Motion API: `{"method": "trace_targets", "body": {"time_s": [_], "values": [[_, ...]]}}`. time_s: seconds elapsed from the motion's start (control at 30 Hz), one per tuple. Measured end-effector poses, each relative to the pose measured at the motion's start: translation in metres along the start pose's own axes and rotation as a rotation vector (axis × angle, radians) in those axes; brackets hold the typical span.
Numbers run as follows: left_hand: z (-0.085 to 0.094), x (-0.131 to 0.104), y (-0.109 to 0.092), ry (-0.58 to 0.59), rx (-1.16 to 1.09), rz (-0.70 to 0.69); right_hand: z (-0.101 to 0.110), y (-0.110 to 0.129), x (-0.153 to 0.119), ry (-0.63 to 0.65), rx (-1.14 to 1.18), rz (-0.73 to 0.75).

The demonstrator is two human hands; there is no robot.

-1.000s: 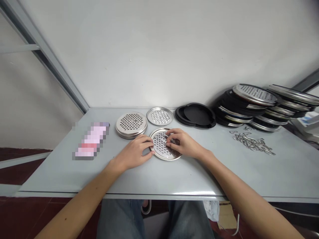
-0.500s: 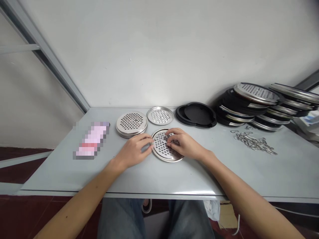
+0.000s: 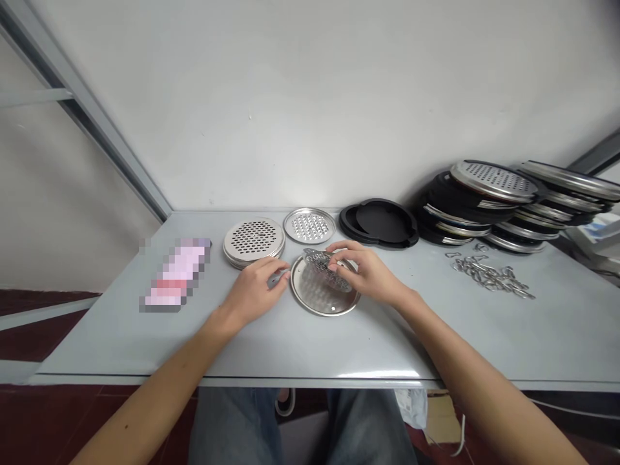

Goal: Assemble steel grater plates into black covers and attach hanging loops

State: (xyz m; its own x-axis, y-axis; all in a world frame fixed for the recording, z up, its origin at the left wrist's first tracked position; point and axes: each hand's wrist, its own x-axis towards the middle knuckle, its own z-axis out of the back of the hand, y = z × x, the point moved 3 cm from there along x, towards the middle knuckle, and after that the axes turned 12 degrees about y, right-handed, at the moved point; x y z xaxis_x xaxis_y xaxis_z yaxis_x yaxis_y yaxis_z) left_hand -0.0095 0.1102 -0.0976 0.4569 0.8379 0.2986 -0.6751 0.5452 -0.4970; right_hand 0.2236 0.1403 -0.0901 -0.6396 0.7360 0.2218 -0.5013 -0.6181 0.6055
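A round metal tray (image 3: pixel 322 300) with a raised rim lies on the table in front of me. Over its upper part, my right hand (image 3: pixel 356 268) pinches a perforated metal disc (image 3: pixel 327 268), which is tilted up and a little blurred. My left hand (image 3: pixel 261 287) is at the tray's left rim, thumb and fingers curved toward each other with a gap between them and nothing seen in it. Just behind that hand sits a stack of slotted metal discs (image 3: pixel 254 239). Another round grater plate (image 3: pixel 310 226) lies flat behind the tray.
Black round holders (image 3: pixel 382 223) stand by the wall. At the right are tall leaning stacks of black and metal discs (image 3: pixel 494 184) and a pile of metal clips (image 3: pixel 491 274). A pixelated pink item (image 3: pixel 179 271) lies at the left.
The perforated disc, flat in the tray before, is now lifted and tilted in my right hand, baring the tray's bottom. My left hand has shifted slightly left.
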Motion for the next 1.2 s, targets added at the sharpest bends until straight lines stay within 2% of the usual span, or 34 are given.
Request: {"method": "trace_targets", "body": {"time_s": [0.3, 0.57, 0.8, 1.2], "values": [[-0.011, 0.014, -0.001, 0.08, -0.022, 0.113, 0.011, -0.007, -0.002, -0.08, 0.248, 0.01], [-0.024, 0.041, -0.016, 0.247, 0.27, 0.23, 0.015, -0.013, -0.002, -0.066, 0.539, -0.076], [-0.029, 0.045, -0.026, 0.299, 0.515, 0.24, 0.016, -0.016, -0.002, -0.121, 0.504, -0.081], [-0.037, 0.043, -0.028, 0.342, 0.581, 0.156, 0.008, -0.021, 0.002, -0.134, 0.47, -0.105]]}}
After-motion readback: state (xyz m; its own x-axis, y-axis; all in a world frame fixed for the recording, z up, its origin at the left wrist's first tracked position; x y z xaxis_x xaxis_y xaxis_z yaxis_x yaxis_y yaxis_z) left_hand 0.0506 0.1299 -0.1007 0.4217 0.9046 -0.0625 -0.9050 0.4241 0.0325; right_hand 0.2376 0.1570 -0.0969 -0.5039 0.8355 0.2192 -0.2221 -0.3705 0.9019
